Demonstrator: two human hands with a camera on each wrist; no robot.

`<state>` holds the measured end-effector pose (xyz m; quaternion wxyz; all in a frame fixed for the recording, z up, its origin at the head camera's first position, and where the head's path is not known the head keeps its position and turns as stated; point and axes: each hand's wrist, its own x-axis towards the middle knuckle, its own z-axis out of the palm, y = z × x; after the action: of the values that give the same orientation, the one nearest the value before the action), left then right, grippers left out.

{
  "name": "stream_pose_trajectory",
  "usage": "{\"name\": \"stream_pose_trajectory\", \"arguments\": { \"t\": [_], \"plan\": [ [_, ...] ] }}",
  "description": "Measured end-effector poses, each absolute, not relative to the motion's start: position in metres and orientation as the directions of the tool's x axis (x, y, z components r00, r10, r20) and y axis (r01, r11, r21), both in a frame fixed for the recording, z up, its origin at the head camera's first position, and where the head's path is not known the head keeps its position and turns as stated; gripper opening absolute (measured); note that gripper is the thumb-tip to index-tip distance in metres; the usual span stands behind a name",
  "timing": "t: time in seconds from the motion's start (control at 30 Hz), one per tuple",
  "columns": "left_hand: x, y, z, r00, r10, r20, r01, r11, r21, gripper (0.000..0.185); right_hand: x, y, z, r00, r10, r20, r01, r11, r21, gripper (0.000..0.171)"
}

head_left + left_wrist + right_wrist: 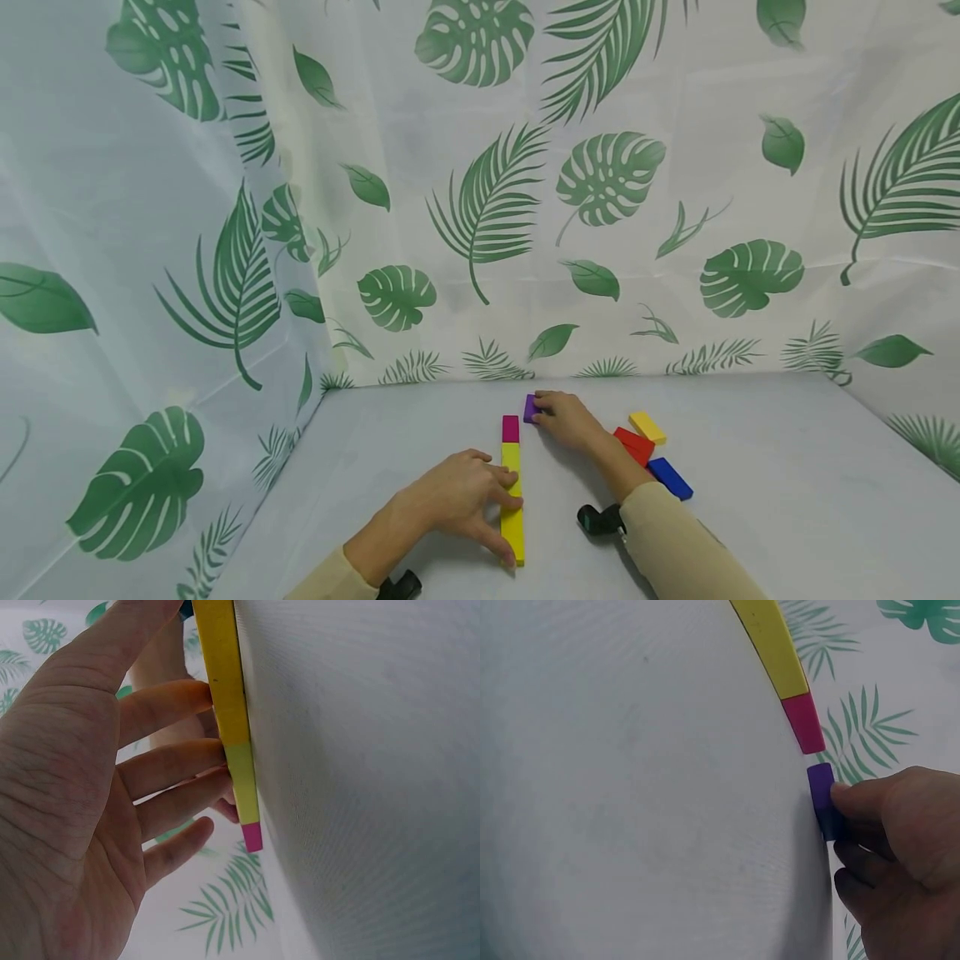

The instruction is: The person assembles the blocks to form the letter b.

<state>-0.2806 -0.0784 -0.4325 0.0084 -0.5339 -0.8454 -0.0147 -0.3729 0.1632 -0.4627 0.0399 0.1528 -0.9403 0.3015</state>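
A straight row of blocks runs away from me on the white surface: a deep yellow block (223,675) nearest, a lighter yellow block (242,784) beyond it, then a magenta block (511,429) at the far end. My left hand (461,497) is spread along the row's left side, its fingertips touching the yellow blocks and its thumb by the near end. Between thumb and fingers, my right hand (567,421) pinches a purple block (823,799), just right of the magenta one. A small gap separates these two in the right wrist view.
Right of the right forearm lie a red block (633,446), a yellow block (648,427) and a blue block (670,478), close together. Black wrist devices show at both sleeves. A leaf-patterned curtain (645,317) hangs behind the surface and along its left side.
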Motion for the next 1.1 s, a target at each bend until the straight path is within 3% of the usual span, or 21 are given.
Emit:
{"name": "stream_pose_trajectory", "arguments": {
  "t": [1.1],
  "plan": [
    [-0.283, -0.078, -0.434, -0.435, 0.9, 0.027, 0.9, 0.435, 0.022, 0.072, -0.386, 0.149, -0.462, -0.956, -0.25, 0.155, -0.293, 0.774, -0.562, 0.038]
  ]
}}
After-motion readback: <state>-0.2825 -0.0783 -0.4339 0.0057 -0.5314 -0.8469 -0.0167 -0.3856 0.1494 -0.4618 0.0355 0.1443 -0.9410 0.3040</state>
